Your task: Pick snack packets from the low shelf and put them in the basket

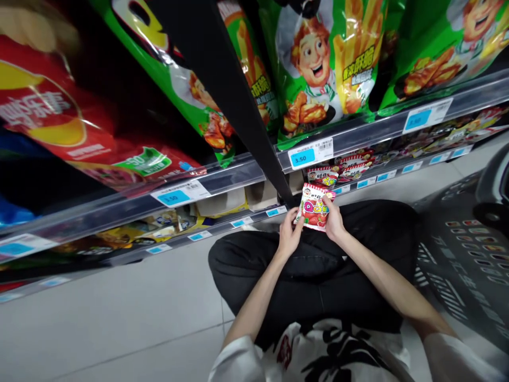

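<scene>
Between my two hands is a small red and white candy packet with "QQ" lettering and strawberries on its front. My left hand grips its left edge, thumb over the lower corner. On the other side, my right hand pinches the right edge with the thumb on the front. The packet is held above my crossed legs, close to the lower shelf. Similar small candy packets lie on that shelf just behind it.
Large green chip bags and red snack bags fill the upper shelf, whose edge carries price tags. A black post divides it. At my right stands a grey shopping basket. Pale floor tiles lie to the left.
</scene>
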Available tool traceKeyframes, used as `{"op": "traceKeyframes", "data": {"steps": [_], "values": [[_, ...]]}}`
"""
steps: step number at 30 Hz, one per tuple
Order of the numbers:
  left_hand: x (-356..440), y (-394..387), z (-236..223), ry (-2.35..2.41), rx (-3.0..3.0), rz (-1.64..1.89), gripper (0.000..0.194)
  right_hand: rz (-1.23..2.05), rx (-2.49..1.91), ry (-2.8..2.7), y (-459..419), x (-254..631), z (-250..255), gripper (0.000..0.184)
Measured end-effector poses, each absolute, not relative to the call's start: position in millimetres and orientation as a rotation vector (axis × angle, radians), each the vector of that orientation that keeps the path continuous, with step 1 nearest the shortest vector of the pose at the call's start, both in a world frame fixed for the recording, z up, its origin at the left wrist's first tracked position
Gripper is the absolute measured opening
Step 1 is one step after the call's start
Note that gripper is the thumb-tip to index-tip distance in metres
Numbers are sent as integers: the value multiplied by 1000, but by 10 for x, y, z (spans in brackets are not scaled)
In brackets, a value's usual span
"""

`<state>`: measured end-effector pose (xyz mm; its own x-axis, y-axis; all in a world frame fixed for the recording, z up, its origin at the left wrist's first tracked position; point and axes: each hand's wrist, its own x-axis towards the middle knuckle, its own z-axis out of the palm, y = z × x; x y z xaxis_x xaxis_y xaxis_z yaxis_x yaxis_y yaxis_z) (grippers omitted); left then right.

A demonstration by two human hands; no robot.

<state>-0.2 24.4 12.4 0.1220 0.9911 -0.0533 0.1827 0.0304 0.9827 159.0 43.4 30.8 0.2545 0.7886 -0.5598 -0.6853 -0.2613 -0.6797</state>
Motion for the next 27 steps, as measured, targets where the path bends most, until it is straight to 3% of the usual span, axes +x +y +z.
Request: {"op": "traceKeyframes", "data": {"steps": [5, 12, 19, 21, 27], "values": [[12, 210, 194, 1124, 2043, 1168, 51, 1429, -1133, -30, 448, 1605, 260, 41], [9, 183, 105, 1062, 2456, 922, 59, 1604, -1001, -118, 416, 1580, 367, 44], [11, 207, 75, 1039, 2158, 1144, 48, 1720, -874, -323, 412, 1565, 503, 64], [13, 196, 60, 1005, 1980, 1186, 46, 1664, -923, -341, 409, 1590, 463, 60], [-37, 214, -18, 999, 1220, 1197, 77, 1496, -1047, -353, 415, 1610, 400, 49]]}}
